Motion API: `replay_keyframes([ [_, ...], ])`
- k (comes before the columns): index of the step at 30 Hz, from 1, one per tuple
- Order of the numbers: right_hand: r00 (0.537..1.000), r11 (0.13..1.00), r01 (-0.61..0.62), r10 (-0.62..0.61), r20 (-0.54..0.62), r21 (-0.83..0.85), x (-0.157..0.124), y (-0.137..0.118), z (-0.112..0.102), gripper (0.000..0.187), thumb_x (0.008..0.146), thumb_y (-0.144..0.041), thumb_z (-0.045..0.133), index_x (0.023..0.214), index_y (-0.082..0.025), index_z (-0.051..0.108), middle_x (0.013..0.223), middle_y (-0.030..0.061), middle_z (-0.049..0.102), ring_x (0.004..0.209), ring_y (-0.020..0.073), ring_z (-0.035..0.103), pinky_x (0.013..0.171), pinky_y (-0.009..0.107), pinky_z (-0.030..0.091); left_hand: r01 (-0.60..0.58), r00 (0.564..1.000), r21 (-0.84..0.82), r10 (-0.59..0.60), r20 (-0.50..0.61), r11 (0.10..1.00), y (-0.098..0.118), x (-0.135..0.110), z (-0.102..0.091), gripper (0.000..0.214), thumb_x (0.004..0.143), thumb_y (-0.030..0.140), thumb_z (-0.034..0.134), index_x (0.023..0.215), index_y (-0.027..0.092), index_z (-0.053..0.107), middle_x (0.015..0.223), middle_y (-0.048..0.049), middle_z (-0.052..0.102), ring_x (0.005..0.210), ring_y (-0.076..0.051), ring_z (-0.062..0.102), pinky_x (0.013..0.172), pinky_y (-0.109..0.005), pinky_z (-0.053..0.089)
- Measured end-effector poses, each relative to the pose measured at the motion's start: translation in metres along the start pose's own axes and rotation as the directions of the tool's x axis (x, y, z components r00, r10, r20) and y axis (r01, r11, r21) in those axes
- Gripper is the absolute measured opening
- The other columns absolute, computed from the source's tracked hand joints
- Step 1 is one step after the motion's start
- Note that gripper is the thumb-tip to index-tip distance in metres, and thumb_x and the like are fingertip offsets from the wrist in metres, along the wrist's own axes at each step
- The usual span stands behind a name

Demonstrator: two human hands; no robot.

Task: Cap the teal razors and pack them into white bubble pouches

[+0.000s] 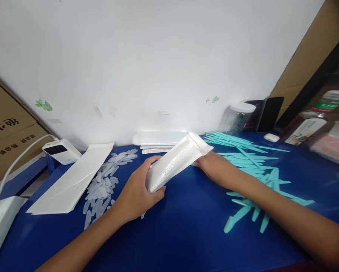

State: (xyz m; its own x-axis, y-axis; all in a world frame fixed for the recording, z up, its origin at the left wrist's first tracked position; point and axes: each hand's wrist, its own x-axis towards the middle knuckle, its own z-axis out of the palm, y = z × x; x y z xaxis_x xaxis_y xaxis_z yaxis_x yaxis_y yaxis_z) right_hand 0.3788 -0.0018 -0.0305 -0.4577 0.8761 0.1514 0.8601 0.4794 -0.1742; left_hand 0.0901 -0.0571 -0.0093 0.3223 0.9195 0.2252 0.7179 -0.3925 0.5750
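From here I hold the white pouch (176, 164) mid-dial, tilted, its upper end towards one o'clock. My left hand (136, 190) pinches the lower end between thumb and fingers. My right hand (213, 168) sits at three o'clock, fingers mostly hidden behind the upper end; I can't tell their grip. Clear caps (100, 192) lie towards eight, teal tools (251, 168) at three, beneath the right forearm. A pouch stack (155, 138) lines the worktop (183, 234)'s wall edge at eleven; my widest room is at six.

two hands (133, 194), one held pouch (175, 162), one jar (239, 119), one bottle (309, 121), dozens of turquoise sticks (247, 160) and translucent pieces (101, 189)
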Motion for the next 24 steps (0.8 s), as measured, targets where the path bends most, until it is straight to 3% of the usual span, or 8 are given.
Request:
replay_keyframes([
  [3,1.000,1.000,0.012,-0.012,0.024,-0.001,-0.002,0.004,-0.009,0.016,0.107,-0.026,0.055,0.097,-0.018,0.064,0.112,0.0185,0.073,0.100,0.0320,0.070,0.082,0.039,0.052,-0.023,0.996,0.086,0.030,-0.080,0.996,-0.004,0.003,-0.012,0.072,0.087,0.032,0.075,0.153,0.033,0.047,0.142,-0.0076,0.066,0.115,-0.033,0.070,0.088,-0.043,0.060],
  [6,0.998,0.998,-0.061,0.061,0.006,0.009,-0.006,0.022,-0.027,0.016,0.106,-0.027,0.052,0.093,-0.021,0.058,0.095,0.0126,0.074,0.081,0.0276,0.069,0.067,0.034,0.047,-0.014,0.983,0.213,0.053,-0.176,0.977,-0.015,0.009,-0.029,0.076,0.086,0.033,0.075,0.156,0.031,0.043,0.147,-0.0091,0.063,0.123,-0.036,0.067,0.096,-0.047,0.058],
  [9,0.968,0.978,-0.194,0.204,-0.144,0.078,-0.009,0.047,-0.050,0.011,0.106,-0.030,0.050,0.099,-0.023,0.054,0.084,0.0082,0.071,0.068,0.0243,0.064,0.059,0.033,0.040,-0.035,0.974,0.375,0.116,-0.196,0.927,-0.029,0.014,-0.043,0.082,0.084,0.031,0.074,0.159,0.028,0.040,0.152,-0.0118,0.061,0.131,-0.040,0.063,0.105,-0.054,0.054],
  [12,0.926,0.955,-0.126,0.210,-0.314,0.267,-0.010,0.058,-0.069,0.023,0.110,-0.043,0.047,0.097,-0.024,0.052,0.076,0.0031,0.065,0.063,0.0201,0.057,0.060,0.032,0.042,-0.049,0.971,0.447,0.148,-0.189,0.893,-0.040,0.018,-0.049,0.082,0.085,0.029,0.073,0.159,0.026,0.038,0.153,-0.0137,0.060,0.134,-0.041,0.061,0.108,-0.057,0.053],
  [17,0.886,0.810,0.019,0.258,-0.385,0.586,-0.009,0.039,-0.072,0.031,0.108,-0.055,0.055,0.098,-0.026,0.053,0.073,-0.0013,0.061,0.054,0.0160,0.057,0.054,0.032,0.046,-0.057,0.970,0.431,0.152,-0.189,0.901,-0.040,0.018,-0.047,0.080,0.088,0.031,0.072,0.160,0.025,0.037,0.155,-0.0137,0.059,0.135,-0.039,0.061,0.107,-0.055,0.054],
  [24,0.751,0.763,0.065,0.387,-0.535,0.643,-0.004,0.032,-0.065,0.038,0.104,-0.062,0.061,0.095,-0.026,0.053,0.073,-0.0012,0.060,0.051,0.0144,0.054,0.050,0.030,0.046,-0.051,0.967,0.442,0.154,-0.202,0.896,-0.039,0.018,-0.047,0.082,0.087,0.030,0.073,0.160,0.027,0.037,0.152,-0.0136,0.060,0.133,-0.040,0.061,0.104,-0.056,0.054],
])
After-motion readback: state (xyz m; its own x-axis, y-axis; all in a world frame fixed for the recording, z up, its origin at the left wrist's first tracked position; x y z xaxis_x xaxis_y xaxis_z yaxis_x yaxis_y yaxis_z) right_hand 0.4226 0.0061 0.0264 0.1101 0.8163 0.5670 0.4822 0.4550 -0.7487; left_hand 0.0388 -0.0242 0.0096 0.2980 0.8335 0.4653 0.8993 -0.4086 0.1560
